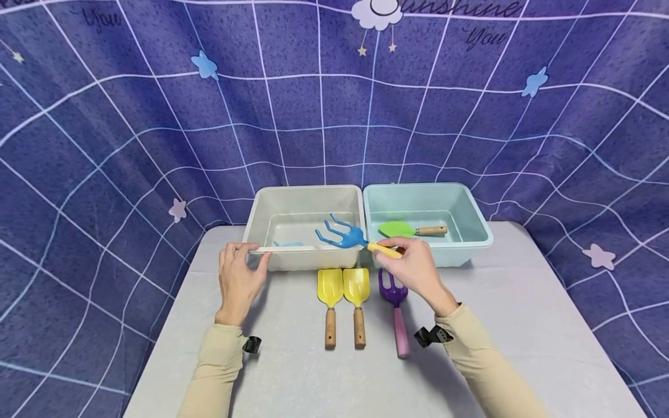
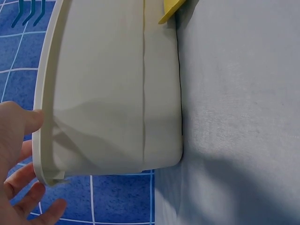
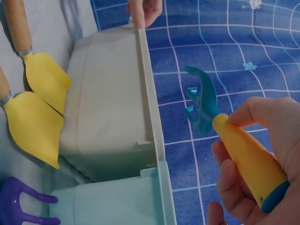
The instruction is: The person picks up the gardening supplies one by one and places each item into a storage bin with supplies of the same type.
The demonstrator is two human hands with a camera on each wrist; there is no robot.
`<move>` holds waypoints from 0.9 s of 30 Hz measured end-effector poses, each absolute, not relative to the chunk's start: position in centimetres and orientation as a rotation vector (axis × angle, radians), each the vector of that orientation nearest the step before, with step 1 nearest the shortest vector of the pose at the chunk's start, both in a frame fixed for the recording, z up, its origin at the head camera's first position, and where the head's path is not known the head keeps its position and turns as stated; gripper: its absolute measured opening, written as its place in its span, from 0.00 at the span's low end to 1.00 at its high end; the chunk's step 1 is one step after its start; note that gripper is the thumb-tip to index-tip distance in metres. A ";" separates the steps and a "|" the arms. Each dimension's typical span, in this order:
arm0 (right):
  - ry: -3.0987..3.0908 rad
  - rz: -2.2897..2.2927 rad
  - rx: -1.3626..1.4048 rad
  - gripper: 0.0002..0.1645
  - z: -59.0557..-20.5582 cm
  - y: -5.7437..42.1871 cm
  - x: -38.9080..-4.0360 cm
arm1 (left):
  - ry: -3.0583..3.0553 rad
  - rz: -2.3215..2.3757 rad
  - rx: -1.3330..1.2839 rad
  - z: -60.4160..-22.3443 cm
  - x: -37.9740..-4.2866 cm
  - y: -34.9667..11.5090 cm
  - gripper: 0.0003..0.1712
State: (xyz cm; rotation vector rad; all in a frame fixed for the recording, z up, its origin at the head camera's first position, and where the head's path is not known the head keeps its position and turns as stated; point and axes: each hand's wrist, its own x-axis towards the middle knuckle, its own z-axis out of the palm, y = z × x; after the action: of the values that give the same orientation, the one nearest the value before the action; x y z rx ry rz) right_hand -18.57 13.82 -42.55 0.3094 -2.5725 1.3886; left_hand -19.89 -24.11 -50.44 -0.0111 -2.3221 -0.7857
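Note:
A small hand fork with blue prongs (image 1: 351, 237) and a yellow handle (image 3: 248, 161) is pinched in my right hand (image 1: 415, 264). It is held over the front rim of the off-white bin (image 1: 292, 258), prongs pointing left. My left hand (image 1: 239, 281) grips that bin's front left corner, thumb (image 2: 33, 121) on the outer side of the rim and fingers around the corner. A light blue piece (image 1: 288, 244) shows inside the bin, mostly hidden by the front wall. Beneath my right hand, a purple fork (image 1: 393, 293) with a pink handle lies on the table.
Adjoining on the right is a pale teal bin (image 1: 455, 249), holding a green trowel (image 1: 397, 229) with a wooden handle. Two yellow shovels, a left one (image 1: 330, 287) and a right one (image 1: 357, 287), lie before the off-white bin. A blue gridded curtain (image 1: 292, 116) hangs behind the table (image 1: 292, 377).

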 end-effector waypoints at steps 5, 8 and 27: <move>-2.573 1.401 0.296 0.14 -42.3 13.6 -18.7 | -2.324 -0.793 -0.003 -50.5 -19.9 -24.1 0.21; -2.568 1.411 0.304 0.14 -42.3 13.5 -18.9 | -2.321 -0.792 -0.004 -50.5 -19.9 -24.0 0.21; -2.578 1.366 0.307 0.14 -41.9 12.3 -20.1 | -2.328 -0.789 -0.003 -50.4 -19.8 -24.0 0.21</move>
State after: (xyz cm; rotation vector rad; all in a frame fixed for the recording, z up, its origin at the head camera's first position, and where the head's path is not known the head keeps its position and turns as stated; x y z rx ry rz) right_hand -20.11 12.30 -41.91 0.3070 -2.5775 1.3662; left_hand -19.80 -23.96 -50.37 -0.0033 -2.3278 -0.7890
